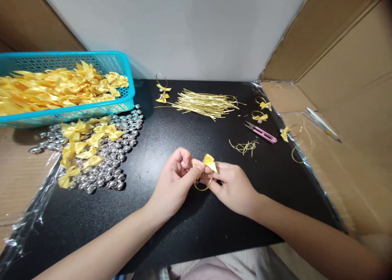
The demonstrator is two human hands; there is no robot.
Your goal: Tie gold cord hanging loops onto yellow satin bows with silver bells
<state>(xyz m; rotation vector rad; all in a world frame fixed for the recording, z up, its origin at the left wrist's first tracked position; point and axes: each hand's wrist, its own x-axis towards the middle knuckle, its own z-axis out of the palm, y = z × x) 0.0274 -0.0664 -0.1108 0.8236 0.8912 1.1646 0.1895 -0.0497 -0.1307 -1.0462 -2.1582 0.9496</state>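
Note:
Near the middle of the black table, my left hand (175,181) and my right hand (234,186) meet around a small yellow ribbon bow (210,161). A loop of gold cord (203,189) hangs below the bow. My left thumb presses on the bow's left side, with the fingers curled behind it. From the right, my right fingers pinch the bow and the loop. Fingers partly hide where the cord joins the bow. To the right lie pink thread snips (263,134) and a small heap of cord offcuts (245,147).
A turquoise basket (130,82) full of yellow bows stands at the back left. Silver beads (107,170) with several loose bows lie before it. A bundle of gold cords (205,103) lies at the back. Looped bows (259,116) rest at the right. Cardboard walls (346,63) flank the table.

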